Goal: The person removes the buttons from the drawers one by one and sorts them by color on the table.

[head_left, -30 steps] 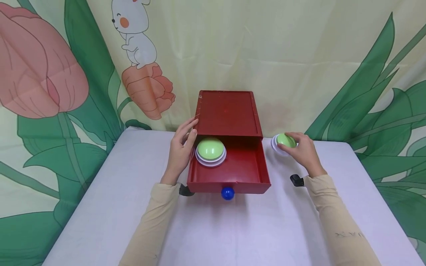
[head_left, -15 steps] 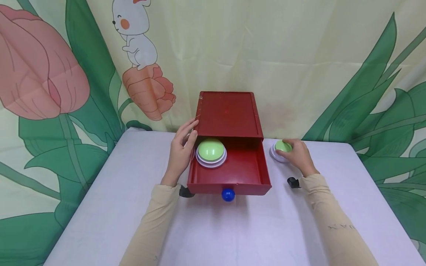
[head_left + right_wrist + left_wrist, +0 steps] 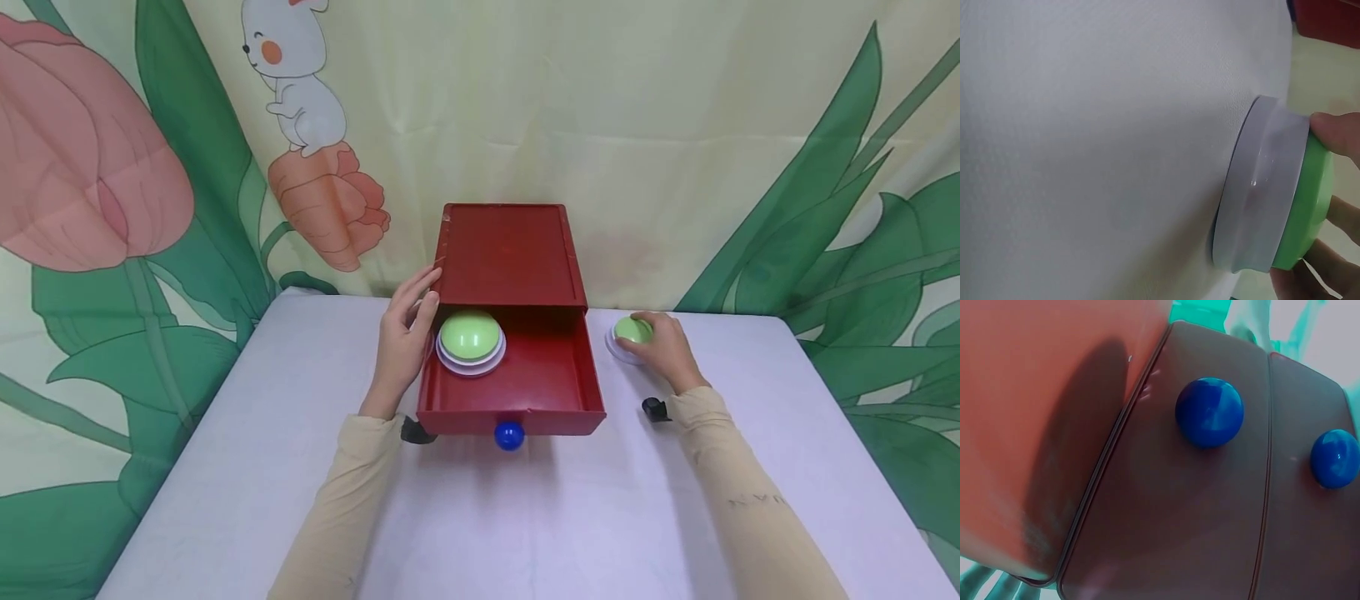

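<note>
"What's the left hand (image 3: 401,350) up to?"

"Fingers spread apart, tips touching the left side of that red cabinet (image 3: 510,254)."

"And just right of them?"

"A green-topped white disc (image 3: 470,337), sitting in the open drawer (image 3: 540,367). The drawer's blue knob (image 3: 509,436) is farther right, nearer the person than those fingers."

"Then the right hand (image 3: 667,348)?"

"Its fingers are clamped on the green top of a second disc (image 3: 630,330), outside the cabinet. The white base, under those fingers, is down at the counter (image 3: 585,517); whether it sits flat, I can't tell."
</note>
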The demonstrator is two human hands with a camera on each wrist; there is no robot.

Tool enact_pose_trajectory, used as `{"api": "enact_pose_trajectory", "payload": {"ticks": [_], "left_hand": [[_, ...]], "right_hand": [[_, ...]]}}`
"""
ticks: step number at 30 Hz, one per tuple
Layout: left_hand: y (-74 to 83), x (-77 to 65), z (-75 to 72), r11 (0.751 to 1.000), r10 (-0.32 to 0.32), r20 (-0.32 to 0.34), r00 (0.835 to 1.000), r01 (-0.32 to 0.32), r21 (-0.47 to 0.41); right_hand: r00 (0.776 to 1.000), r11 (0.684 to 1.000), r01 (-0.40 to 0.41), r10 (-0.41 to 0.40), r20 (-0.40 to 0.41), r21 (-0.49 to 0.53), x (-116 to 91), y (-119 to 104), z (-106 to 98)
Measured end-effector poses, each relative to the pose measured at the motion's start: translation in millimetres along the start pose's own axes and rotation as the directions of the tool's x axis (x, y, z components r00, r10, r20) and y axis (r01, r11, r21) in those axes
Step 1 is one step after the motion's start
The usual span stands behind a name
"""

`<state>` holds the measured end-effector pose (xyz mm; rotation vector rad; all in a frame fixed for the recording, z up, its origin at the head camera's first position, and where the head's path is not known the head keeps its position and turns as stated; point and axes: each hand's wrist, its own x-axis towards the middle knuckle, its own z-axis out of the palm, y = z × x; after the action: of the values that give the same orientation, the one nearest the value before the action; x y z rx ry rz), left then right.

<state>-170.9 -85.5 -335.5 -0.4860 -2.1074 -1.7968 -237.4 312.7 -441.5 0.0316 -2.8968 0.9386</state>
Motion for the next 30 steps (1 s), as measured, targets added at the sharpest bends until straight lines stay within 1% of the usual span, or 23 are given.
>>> {"api": "enact_pose_trajectory", "payload": {"ticks": [4, 9, 13, 16, 18, 24, 26, 30], "left_hand": [[-0.5, -0.4, -2.0, 1.000, 0.003, -0.011, 1.000, -0.004, -0.010], [-0.2, 0.5, -1.5, 1.000, 0.010, -0.001, 1.000, -0.010, -0.018], [0.3, 0.6, -0.6, 1.000, 0.008, 0.003, 1.000, -0.008, -0.023], [-0.4, 0.2, -0.4, 1.000, 0.003, 0.004, 1.000, -0.003, -0.022], [-4.7, 0.7, -0.3, 1.000, 0.002, 0.005, 1.000, -0.001, -0.027], [-33.7, 5.9, 0.8, 0.999, 0.017, -0.007, 1.000, -0.017, -0.042], [-37.6, 6.2, 0.7, 0.999, 0.027, -0.014, 1.000, -0.028, -0.043], [-40.6, 6.0, 0.4, 0.998, 0.048, -0.021, 0.999, -0.049, -0.044]], "right_hand": [[1.000, 1.000, 0.020, -0.019, 0.012, -0.015, 3.7, -4.5, 0.5], [0.998, 0.998, -0.014, 0.017, 0.066, -0.055, 4.1, -4.9, -2.8], [0.993, 0.998, -0.039, 0.044, 0.109, -0.047, 1.7, -3.6, -7.2], [0.992, 0.999, -0.037, 0.041, 0.119, -0.033, -0.5, -4.3, -10.5], [0.993, 0.999, -0.024, 0.027, 0.112, -0.030, -1.9, -5.7, -13.0], [0.998, 0.999, 0.031, -0.031, 0.048, -0.012, -7.6, -17.4, -21.2], [0.999, 0.999, 0.041, -0.041, 0.031, 0.002, -9.7, -21.6, -22.6], [0.998, 0.997, 0.060, -0.060, 0.001, 0.043, -15.5, -30.5, -24.6]]}}
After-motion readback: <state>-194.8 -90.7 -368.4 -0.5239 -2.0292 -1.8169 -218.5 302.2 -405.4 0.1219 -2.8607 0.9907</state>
